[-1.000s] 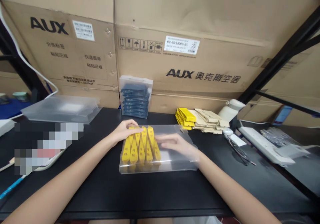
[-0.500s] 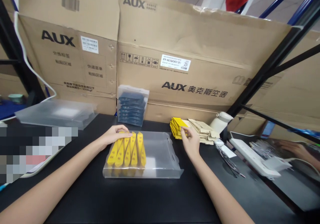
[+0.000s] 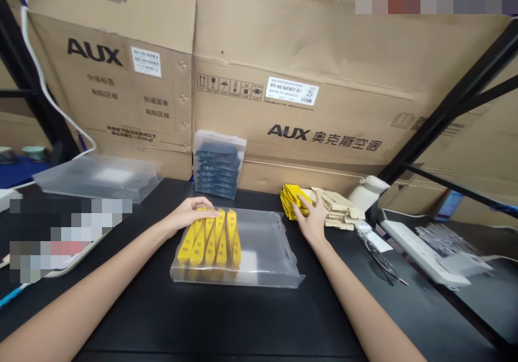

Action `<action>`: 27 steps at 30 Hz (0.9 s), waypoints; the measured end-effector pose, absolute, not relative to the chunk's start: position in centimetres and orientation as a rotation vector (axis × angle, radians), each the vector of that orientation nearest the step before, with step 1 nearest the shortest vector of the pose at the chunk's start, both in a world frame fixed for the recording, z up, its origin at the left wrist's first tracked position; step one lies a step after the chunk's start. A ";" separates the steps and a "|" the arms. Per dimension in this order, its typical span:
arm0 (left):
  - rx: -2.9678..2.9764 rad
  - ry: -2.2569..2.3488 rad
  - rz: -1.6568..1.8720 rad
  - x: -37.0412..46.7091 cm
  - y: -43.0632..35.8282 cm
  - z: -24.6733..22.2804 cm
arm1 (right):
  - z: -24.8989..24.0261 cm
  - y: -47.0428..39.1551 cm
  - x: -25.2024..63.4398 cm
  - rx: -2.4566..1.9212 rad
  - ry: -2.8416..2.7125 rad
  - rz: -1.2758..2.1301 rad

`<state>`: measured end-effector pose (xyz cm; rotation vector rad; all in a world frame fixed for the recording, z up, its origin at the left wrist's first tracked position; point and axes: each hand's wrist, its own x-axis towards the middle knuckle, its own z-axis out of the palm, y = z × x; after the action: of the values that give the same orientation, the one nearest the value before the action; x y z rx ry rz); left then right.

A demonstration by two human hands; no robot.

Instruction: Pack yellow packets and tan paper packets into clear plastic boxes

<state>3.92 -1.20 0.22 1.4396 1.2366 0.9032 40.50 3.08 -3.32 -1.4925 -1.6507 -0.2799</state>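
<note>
A clear plastic box (image 3: 267, 243) lies on the black table, with several yellow packets (image 3: 210, 240) standing side by side in its left part. My left hand (image 3: 194, 213) rests over the box's back left corner, its bent fingers on the tops of the packets. Behind the box to the right is a small pile of yellow packets (image 3: 291, 200). My right hand (image 3: 312, 216) is at that pile, fingers spread and touching its right side. Beige packets (image 3: 338, 205) are stacked just right of this hand.
A clear box of dark blue packets (image 3: 217, 165) stands against the cardboard (image 3: 343, 87). A clear plastic case (image 3: 101, 176) lies back left. To the right are a white bottle (image 3: 366, 195), cables (image 3: 378, 254) and a power strip (image 3: 424, 254).
The fingers of my right hand have spread from a near pinch at the yellow pile. My left hand stays on the packets. The whole view has shifted slightly.
</note>
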 end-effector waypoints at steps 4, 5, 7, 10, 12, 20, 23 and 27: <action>1.467 1.240 0.888 4.1 -1.2 0.1 | -3.0 3.0 40.4 -1.384 -1.625 -0.244; 1.484 1.237 0.883 4.2 -1.2 0.0 | -2.7 2.8 40.3 -1.344 -1.614 -0.259; 1.514 1.230 0.871 4.2 -1.1 -0.2 | -1.9 2.2 39.8 -1.238 -1.553 -0.334; 1.534 1.232 0.854 4.1 -1.0 -0.3 | -0.5 1.1 39.3 -1.043 -1.342 -0.430; 1.544 1.234 0.849 4.1 -1.0 -0.3 | 0.1 0.7 39.2 -0.946 -1.181 -0.367; 1.476 1.239 0.874 4.4 -1.4 0.2 | 1.0 0.8 40.5 -1.088 -0.960 -0.152; 1.458 1.237 0.880 4.4 -1.4 0.3 | 0.9 0.6 40.4 -1.183 -1.127 -0.119; 1.507 1.247 0.892 4.3 -1.3 0.1 | 0.2 0.5 40.2 -1.312 -1.395 -0.139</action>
<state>4.28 -1.26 0.11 1.5075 1.2469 0.8916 40.21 0.55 0.19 -1.3123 -1.3946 -0.1393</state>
